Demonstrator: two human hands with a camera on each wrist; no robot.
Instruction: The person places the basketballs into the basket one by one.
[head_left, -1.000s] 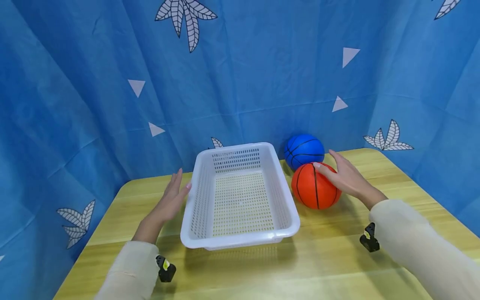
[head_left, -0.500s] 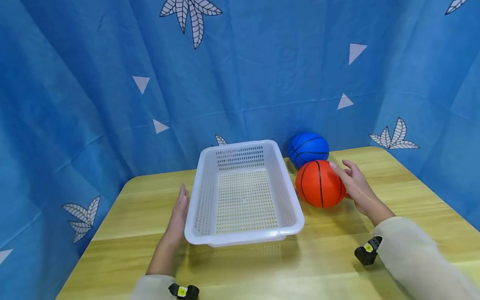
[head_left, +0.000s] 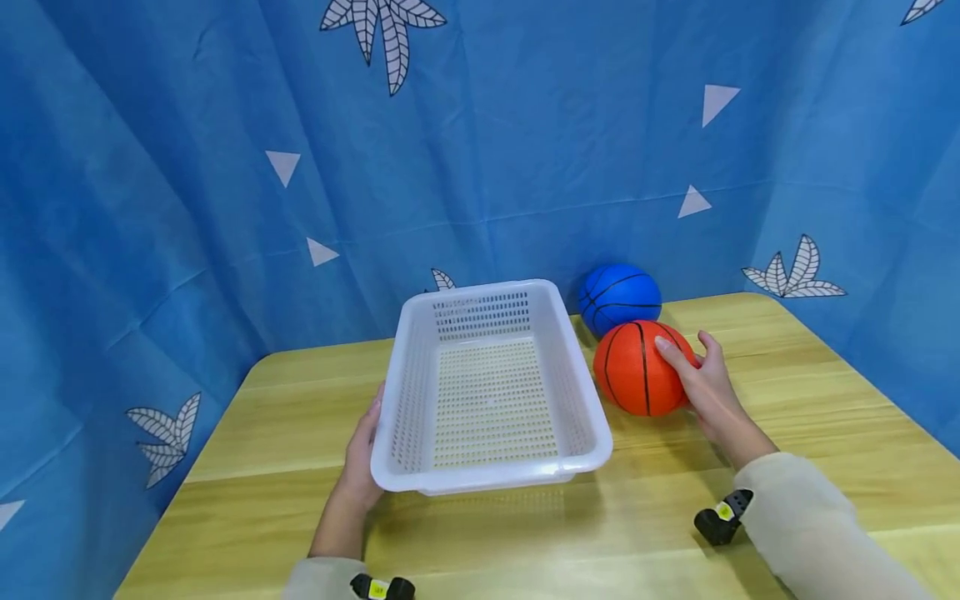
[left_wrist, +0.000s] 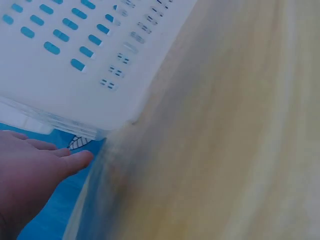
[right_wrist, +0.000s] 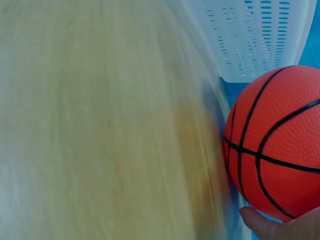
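Observation:
A white perforated plastic basket (head_left: 491,475) stands on the table. My left hand (head_left: 363,462) lies along its left side in the head view, with the fingertips hidden behind the rim. In the left wrist view the fingers of that hand (left_wrist: 37,165) are extended just beside the basket wall (left_wrist: 90,107); contact is unclear. My right hand (head_left: 708,387) rests against the right side of an orange toy basketball (head_left: 637,375), thumb on its upper surface and the other fingers partly hidden. In the right wrist view the thumb (right_wrist: 265,225) is at the ball's lower edge.
A blue toy basketball (head_left: 618,292) sits behind the orange one, near the table's back edge. The wood-patterned table (head_left: 262,467) ends at a blue curtain (head_left: 525,150) with leaf and triangle prints. The basket's right wall is close to the orange ball.
My left hand has moved from above the basket's left rim down beside its outer wall. My right hand has slid from the orange ball's top to its right side.

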